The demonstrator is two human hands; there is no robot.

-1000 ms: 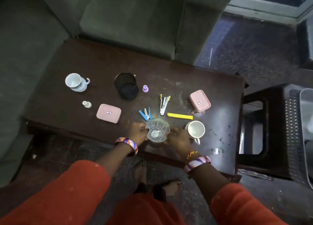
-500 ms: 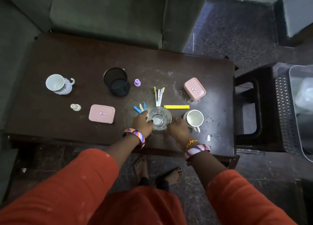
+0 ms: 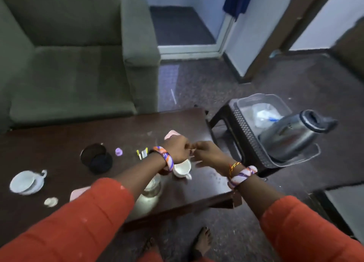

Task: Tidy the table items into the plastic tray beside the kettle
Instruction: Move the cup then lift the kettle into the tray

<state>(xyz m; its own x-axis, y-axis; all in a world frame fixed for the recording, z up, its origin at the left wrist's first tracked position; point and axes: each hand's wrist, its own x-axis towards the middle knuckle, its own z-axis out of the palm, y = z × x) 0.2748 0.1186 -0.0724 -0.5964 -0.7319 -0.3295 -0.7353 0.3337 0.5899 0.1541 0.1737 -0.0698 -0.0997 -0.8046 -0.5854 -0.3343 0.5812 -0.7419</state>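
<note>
My left hand [image 3: 177,149] and my right hand [image 3: 206,154] meet fingertip to fingertip above the table's [image 3: 59,143] right part. The left fingers are curled shut, pinching a small pale item [image 3: 192,150] too blurred to name. The right hand's lower fingers are spread and blurred. Below the hands stands a white mug [image 3: 182,169]. A clear glass [image 3: 152,186] stands under my left forearm. The clear plastic tray [image 3: 244,102] sits on a black stool [image 3: 232,123] to the right, with the steel kettle [image 3: 291,135] in front of it.
On the table are a black mesh cup [image 3: 96,159], a purple cap [image 3: 118,152], clips [image 3: 142,153], a white cup [image 3: 25,182], a small white bottle [image 3: 50,201] and two partly hidden pink boxes [image 3: 171,134] [image 3: 78,194]. A green armchair [image 3: 69,74] stands behind.
Both hands have let go of the glass and moved up and right, meeting above the mug. The view has tilted up, bringing the tray and kettle into sight.
</note>
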